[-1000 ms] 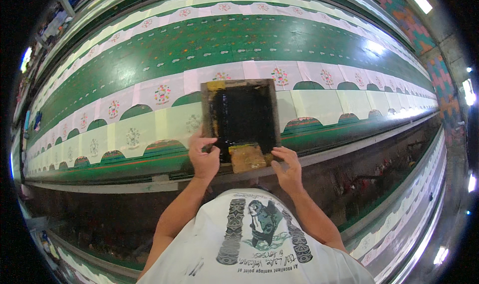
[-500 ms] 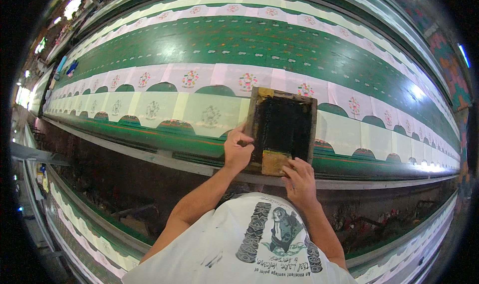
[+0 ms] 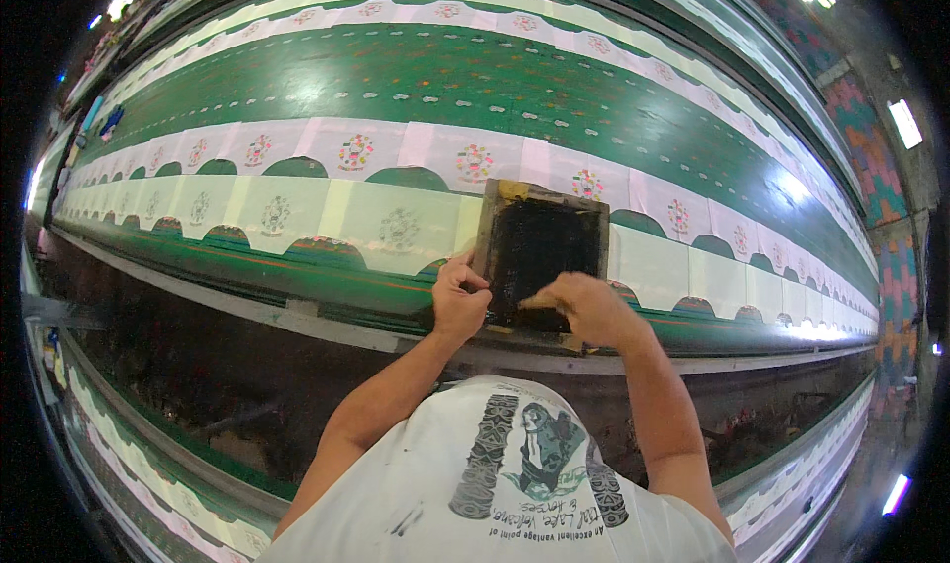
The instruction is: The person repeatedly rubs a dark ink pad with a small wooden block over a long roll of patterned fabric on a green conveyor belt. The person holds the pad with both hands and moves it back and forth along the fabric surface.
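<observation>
A small wooden-framed printing screen [image 3: 598, 251] with dark ink across its mesh lies over the near row of pale yellow cloth pieces [image 3: 376, 212]. My left hand [image 3: 461, 296] is closed at the left side of its frame, thumb and fingers bent together. Over the lower part of the mesh, my right hand [image 3: 594, 309] is curled, slightly smeared by motion, around the wooden squeegee, which the fingers mostly hide. Left of the screen, the yellow pieces carry grey printed motifs [image 3: 400, 229]. Behind them, pink pieces [image 3: 435, 152] bear colourful motifs.
The long green printing table [image 3: 396, 73] runs across in front of me, with more cloth rows along its far side. A pale rail [image 3: 346, 333] edges its near side. Another table with cloth pieces [image 3: 148, 469] stands behind me.
My right hand has moved up and inward over the mesh, its wrist now turned across. The squeegee's broad wooden face no longer shows. The view has shifted slightly; the left hand stays at the frame.
</observation>
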{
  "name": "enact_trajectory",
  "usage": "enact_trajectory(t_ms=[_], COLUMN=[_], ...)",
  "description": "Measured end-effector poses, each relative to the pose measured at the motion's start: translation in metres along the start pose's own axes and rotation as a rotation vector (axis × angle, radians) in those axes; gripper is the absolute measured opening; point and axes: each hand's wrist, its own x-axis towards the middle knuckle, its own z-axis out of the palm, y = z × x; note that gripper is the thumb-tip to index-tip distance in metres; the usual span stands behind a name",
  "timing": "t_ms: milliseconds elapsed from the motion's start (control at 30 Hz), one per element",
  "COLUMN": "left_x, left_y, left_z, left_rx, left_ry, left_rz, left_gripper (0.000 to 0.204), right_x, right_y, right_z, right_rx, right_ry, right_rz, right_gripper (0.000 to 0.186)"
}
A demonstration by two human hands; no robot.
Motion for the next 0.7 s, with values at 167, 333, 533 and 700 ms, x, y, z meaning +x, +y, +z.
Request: enact_trajectory(t_ms=[167,333,533,700], left_x=[0.006,0.007,0.004,0.005], left_y=[0.012,0.021,0.014,0.025], left_z=[-0.001,-0.002,-0.007,-0.008], left_rx=[0.105,0.102,0.152,0.192], left_ry=[0.011,-0.029,-0.050,-0.092], left_rz=[0.132,0.094,0.101,0.111], left_gripper=[0.015,0.013,0.011,0.012], right_x=[0.056,0.087,0.066,0.022], right_y=[0.027,0.074,0.049,0.000], right_z=[-0.031,-0.022,0.012,0.048], right_rx=[-0.076,-0.195,-0.266,-0.287], right_ry=[0.118,0.398,0.402,0.420], right_rz=[0.049,0.030,0.050,0.079], right_gripper=[0.049,0.043,0.050,0.054])
